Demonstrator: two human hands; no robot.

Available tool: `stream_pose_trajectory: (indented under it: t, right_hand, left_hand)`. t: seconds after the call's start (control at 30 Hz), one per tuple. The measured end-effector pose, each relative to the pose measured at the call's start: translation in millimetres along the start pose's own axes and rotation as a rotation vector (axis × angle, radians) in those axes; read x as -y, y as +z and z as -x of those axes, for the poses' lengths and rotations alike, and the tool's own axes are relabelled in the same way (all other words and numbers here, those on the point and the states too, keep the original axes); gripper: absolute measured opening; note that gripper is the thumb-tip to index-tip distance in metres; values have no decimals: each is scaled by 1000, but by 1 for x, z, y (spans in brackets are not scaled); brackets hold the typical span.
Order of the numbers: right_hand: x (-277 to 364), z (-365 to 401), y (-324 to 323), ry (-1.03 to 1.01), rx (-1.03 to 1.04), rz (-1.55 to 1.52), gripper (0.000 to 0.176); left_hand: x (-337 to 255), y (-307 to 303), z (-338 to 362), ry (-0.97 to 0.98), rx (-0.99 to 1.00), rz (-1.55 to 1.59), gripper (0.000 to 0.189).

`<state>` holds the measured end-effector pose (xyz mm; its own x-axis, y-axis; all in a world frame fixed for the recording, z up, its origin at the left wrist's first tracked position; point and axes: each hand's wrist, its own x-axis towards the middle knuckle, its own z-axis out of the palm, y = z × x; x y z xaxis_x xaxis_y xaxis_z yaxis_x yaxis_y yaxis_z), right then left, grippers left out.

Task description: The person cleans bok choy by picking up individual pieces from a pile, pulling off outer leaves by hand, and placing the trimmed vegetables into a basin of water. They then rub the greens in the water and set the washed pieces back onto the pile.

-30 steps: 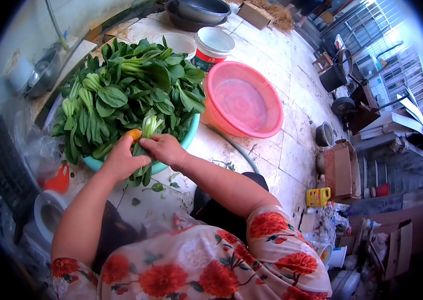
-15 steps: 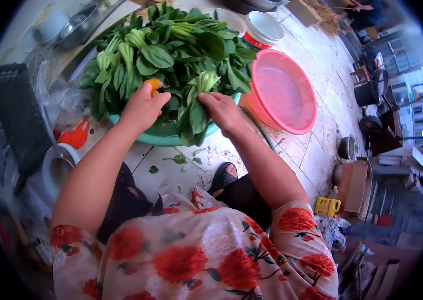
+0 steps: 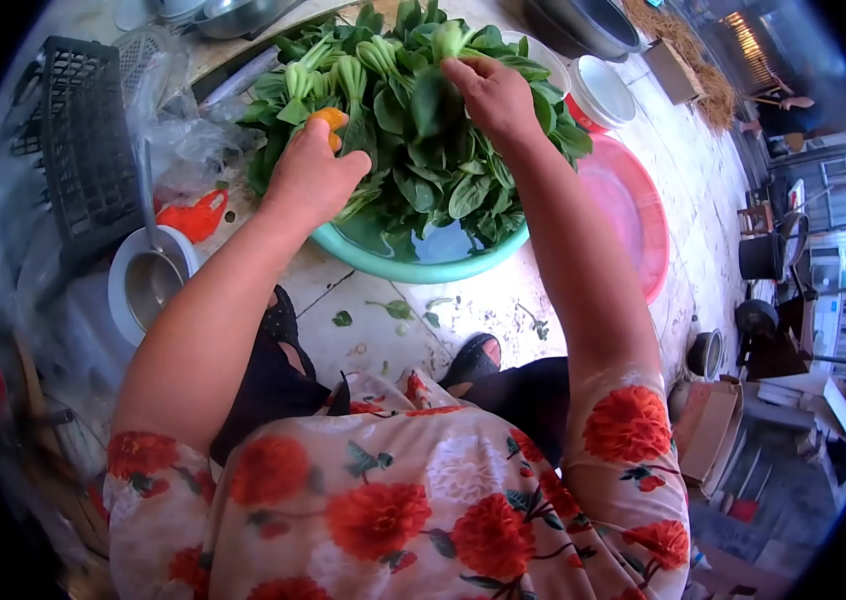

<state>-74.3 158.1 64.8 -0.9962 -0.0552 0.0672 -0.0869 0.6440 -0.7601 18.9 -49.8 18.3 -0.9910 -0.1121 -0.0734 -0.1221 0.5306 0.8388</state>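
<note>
In my right hand is a bok choy, gripped near its pale base, with its leaves hanging over the heap. My left hand is at the near left side of the heap, fingers curled round a small orange object whose kind I cannot make out; its thumb sticks out. Leafy bok choy heads pile high in and over a green basin. Water shows at the basin's near side, below the leaves.
A pink basin stands to the right, partly behind my right arm, near a white bucket. At left are a black crate, a white pot and an orange bag. Loose leaves lie on the tiles.
My right hand has carried the bok choy from the basin's near edge up to the far part of the heap. My left hand still holds the orange object. The camera view has shifted.
</note>
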Motion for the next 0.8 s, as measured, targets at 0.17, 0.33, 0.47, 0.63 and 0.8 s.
stream_pose_trajectory:
  t: [0.17,0.33,0.47,0.63,0.8]
  right_hand:
    - [-31,18,26,-159,-135,88,41]
    - [-70,90,39,-238,-18,116,27]
    - [-112,120,51,-31,339,248,28]
    - [-163,135,68,104,326,510,45]
    - [-199,130,80,223,485,705,38]
  left_hand:
    - [-8,-9,15,-19,107,-79,60]
    - [-10,-5,23,10,210,-174,60]
    - [-23,1,31,26,298,-207,59]
    - [-24,15,37,149,331,-204,58]
    - [-17,15,32,196,345,-293,56]
